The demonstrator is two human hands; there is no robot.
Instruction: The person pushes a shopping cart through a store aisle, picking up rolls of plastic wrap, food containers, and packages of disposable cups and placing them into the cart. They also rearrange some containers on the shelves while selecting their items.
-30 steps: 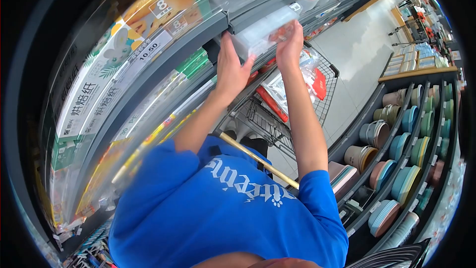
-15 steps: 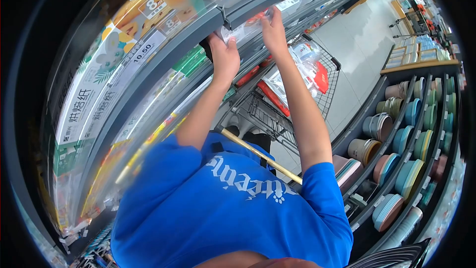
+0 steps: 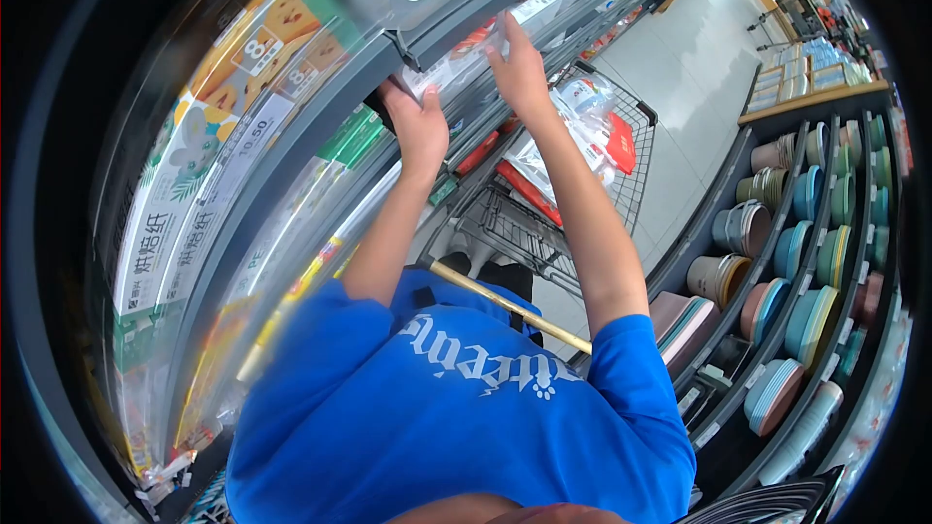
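Both hands are at a clear plastic package [image 3: 464,56] with white and red print, on the shelf beneath a dark shelf edge. My left hand [image 3: 417,128] holds its near end, the thumb on top and the fingers partly hidden in the shelf's shadow. At the far end my right hand [image 3: 519,76] grips the same package between thumb and fingers. Further along that shelf lie more clear packs [image 3: 536,8] with white labels. Green-and-white boxes [image 3: 355,136] sit just below my left hand.
A wire shopping cart [image 3: 636,170] with bagged goods and a red packet [image 3: 621,143] stands beyond my right forearm. Shelves of stacked bowls [image 3: 811,320] line the right side. Baking-paper boxes [image 3: 160,243] fill the left shelf. A wooden stick [image 3: 510,306] crosses my waist.
The view has shifted slightly, so both hands appear a little further left. They stay on the package, which shows no clear movement along the shelf.
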